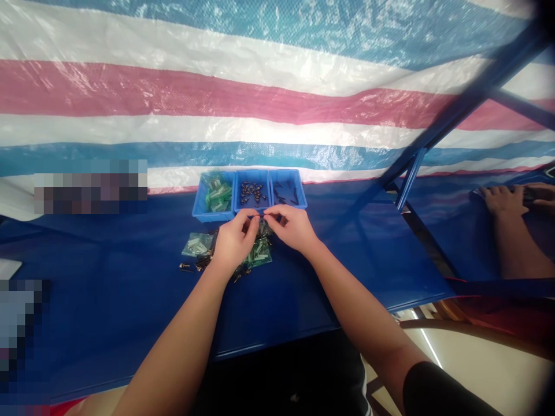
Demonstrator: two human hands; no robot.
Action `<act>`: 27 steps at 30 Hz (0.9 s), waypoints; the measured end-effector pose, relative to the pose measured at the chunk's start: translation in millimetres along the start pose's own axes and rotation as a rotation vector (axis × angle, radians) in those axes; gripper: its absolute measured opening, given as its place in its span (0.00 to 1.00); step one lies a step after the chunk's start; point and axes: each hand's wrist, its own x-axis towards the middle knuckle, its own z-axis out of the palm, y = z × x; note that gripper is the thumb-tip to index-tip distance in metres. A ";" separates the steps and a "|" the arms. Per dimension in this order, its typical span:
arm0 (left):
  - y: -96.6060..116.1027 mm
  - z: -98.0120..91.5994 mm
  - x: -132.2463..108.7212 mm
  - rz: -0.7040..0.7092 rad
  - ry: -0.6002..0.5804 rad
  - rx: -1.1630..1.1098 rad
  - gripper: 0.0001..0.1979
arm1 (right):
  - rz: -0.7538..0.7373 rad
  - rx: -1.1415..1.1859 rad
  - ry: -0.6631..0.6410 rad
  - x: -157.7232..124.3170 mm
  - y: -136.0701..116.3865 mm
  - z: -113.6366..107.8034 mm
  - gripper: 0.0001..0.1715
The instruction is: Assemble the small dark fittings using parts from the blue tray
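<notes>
My left hand point(236, 236) and my right hand point(291, 227) meet at the fingertips, just in front of three blue bins. Both are closed in a pinch, and a tiny dark item between them is too small to name. Below lies a pile of dark screw-like parts point(203, 262) with green-tinted plastic bags point(260, 253) of pale pieces, partly hidden by my left hand. The left bin point(200, 202) holds similar green bags. Short dark screws point(254, 192) lie in the middle bin, and a few longer dark screws point(280, 188) in the right one.
The blue table point(373, 254) runs under everything. A blue metal frame point(459, 110) rises at the right; beyond it another person's hands point(505, 199) rest over the surface. Striped plastic sheeting point(217, 92) hangs behind. A stool point(468, 352) stands at lower right.
</notes>
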 end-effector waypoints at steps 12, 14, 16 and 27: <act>1.3 -0.1 -0.5 -0.030 -0.027 0.002 0.15 | -0.007 0.030 0.014 0.6 3.4 2.1 0.10; 1.0 0.1 -0.5 -0.033 -0.027 0.002 0.15 | -0.019 0.018 0.017 0.6 3.3 1.7 0.10; 0.9 0.3 -0.3 -0.027 -0.026 -0.002 0.15 | -0.023 0.009 0.017 0.4 3.5 1.8 0.10; 0.7 -0.9 0.5 0.003 0.001 0.001 0.14 | -0.031 0.012 0.019 1.0 4.6 2.4 0.12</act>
